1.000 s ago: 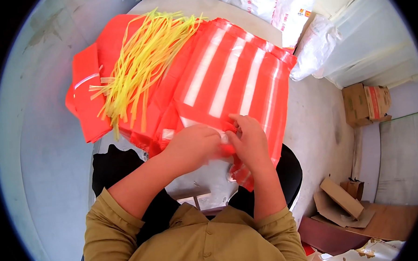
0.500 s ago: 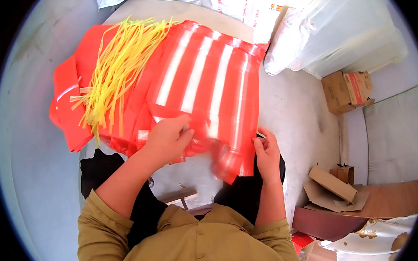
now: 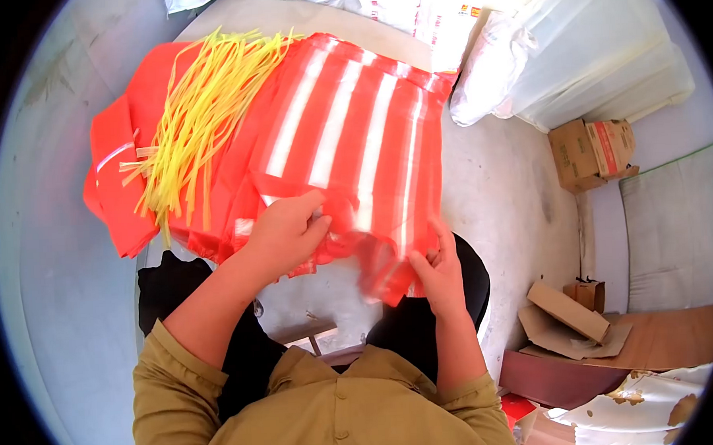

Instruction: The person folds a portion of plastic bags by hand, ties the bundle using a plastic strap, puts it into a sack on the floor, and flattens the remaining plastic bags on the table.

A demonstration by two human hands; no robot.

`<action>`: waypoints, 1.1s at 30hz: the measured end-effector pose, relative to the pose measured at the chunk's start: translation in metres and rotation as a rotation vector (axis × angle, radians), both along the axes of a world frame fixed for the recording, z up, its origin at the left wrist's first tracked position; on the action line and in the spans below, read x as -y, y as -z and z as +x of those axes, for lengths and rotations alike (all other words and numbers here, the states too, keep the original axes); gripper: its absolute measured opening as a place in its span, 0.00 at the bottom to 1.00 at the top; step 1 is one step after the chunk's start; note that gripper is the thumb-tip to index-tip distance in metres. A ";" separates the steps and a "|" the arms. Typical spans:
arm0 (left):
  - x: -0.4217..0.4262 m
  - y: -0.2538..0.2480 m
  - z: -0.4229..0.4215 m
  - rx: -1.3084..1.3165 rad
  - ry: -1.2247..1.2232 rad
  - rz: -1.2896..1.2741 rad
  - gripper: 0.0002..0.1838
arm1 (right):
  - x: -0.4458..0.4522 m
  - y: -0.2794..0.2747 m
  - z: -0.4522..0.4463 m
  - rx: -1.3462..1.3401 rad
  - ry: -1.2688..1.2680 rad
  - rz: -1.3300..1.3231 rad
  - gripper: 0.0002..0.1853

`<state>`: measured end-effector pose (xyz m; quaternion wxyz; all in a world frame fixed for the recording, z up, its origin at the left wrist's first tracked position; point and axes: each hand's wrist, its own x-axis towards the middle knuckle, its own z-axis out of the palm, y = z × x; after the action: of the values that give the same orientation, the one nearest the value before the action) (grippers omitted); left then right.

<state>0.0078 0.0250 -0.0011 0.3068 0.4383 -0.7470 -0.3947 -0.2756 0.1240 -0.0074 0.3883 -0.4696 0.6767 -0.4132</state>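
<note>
Red plastic sheeting with white stripes [image 3: 376,134] lies across the table and hangs over its near edge. My left hand [image 3: 289,232] is closed on the near edge of this striped plastic, left of its middle. My right hand [image 3: 440,270] pinches the plastic at its lower right corner, thumb and fingers on the hanging part. Between the hands the near edge is crumpled and partly blurred. A bundle of yellow strips [image 3: 208,110] rests on plain red plastic at the left. A folded red piece [image 3: 120,177] lies at the far left.
White printed sacks [image 3: 451,27] stand behind the table. On the right are a cardboard box [image 3: 588,153], flattened cardboard [image 3: 567,317] and a brown board [image 3: 680,337]. My knees are below the table's near edge.
My hands have moved apart, the right one from the middle to the plastic's right corner. Since the last earlier frame, it has shifted slightly left and down onto the plastic. The whole view has shifted.
</note>
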 end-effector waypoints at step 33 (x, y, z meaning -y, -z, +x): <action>0.010 0.008 0.005 0.176 0.330 -0.463 0.05 | 0.119 -0.031 0.001 0.489 -0.671 0.337 0.22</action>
<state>0.0123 0.0147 -0.0087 0.2644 0.2618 -0.9020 -0.2188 -0.2744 0.0047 0.0234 0.7207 -0.4818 0.4329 -0.2471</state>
